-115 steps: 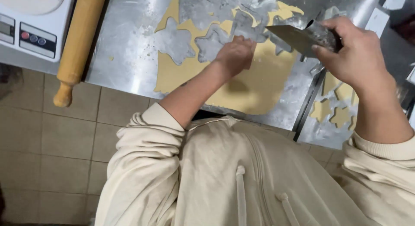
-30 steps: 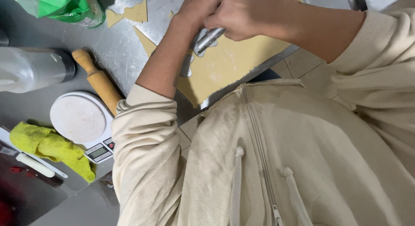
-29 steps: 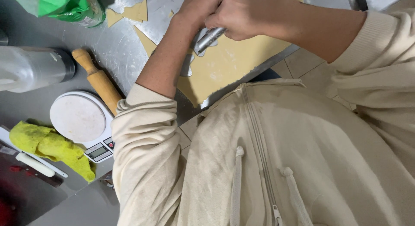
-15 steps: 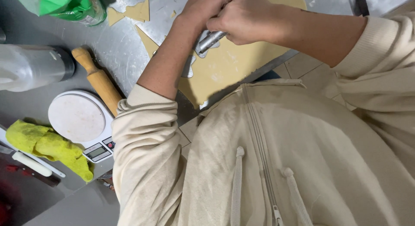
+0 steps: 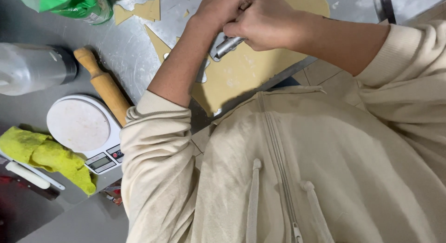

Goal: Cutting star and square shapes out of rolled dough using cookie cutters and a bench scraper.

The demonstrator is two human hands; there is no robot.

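View: looking down a cream zip hoodie (image 5: 297,178) at both hands working at the edge of a steel worktop (image 5: 125,43).
Left hand (image 5: 220,8): curled, fingertips pressed down on the metal cutter; whether it grips the cutter or only steadies it cannot be told.
Right hand (image 5: 265,22): closed in a loose fist around the cutter's upper part, knuckles toward the camera.
Cutter (image 5: 226,45): grey metal, just under both hands, resting on the dough.
Dough (image 5: 246,71): flat yellow sheet beneath the hands, reaching the counter's near edge; scraps (image 5: 141,10) lie apart at upper left.
Doing it well: it seems wise to press straight down with even weight, keep the dough flat, and place the cutter close to the last cut-out.
Nearby: wooden rolling pin (image 5: 104,85), white kitchen scale (image 5: 83,131), yellow cloth (image 5: 46,157), green bag (image 5: 65,3), a pale bottle (image 5: 32,68) on its side.
Hidden: the cutter's shape and its cutting edge are covered by the hands; the far dough is cut off at the top.
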